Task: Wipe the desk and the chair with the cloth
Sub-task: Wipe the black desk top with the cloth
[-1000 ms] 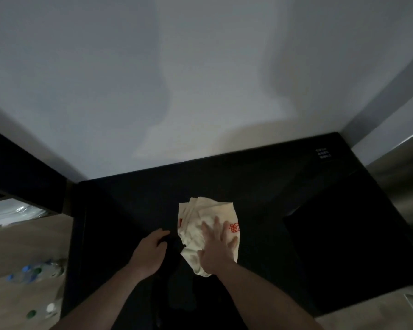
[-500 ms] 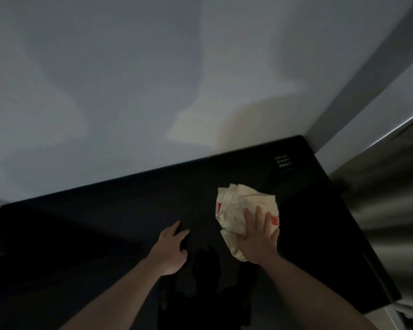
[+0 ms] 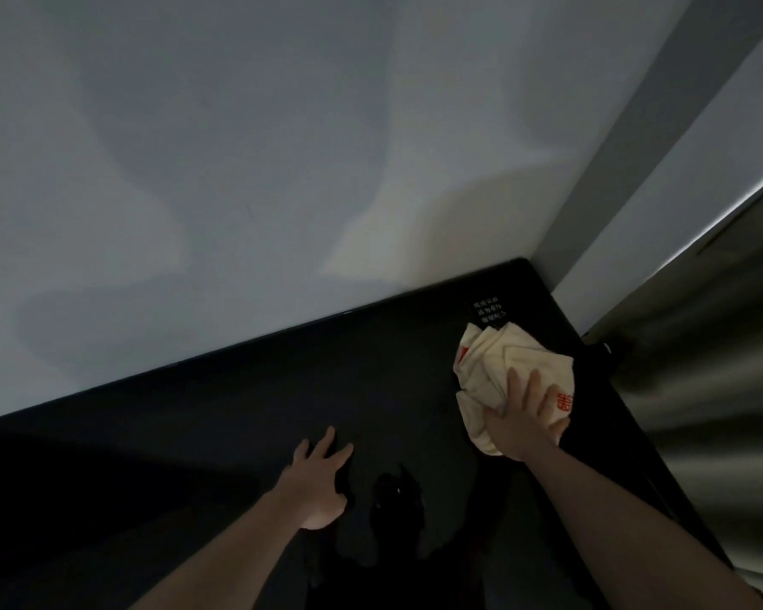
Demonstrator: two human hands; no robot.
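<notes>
left hand (image 3: 316,486): fingers spread wide, flat on the black desk (image 3: 221,433), left of the cloth | cloth (image 3: 503,367): cream, crumpled, red print, near desk's far right corner, below a small label (image 3: 487,311) | right hand (image 3: 523,418): fingers straight, pressing on the cloth

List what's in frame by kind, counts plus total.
Hands: 2, left hand flat on the desk, right hand pressing the cloth
Cloths: 1, cream cloth with red print
Desks: 1, black desk
Labels: 1, small white-text label near the desk's far right corner
Total: 5
</notes>
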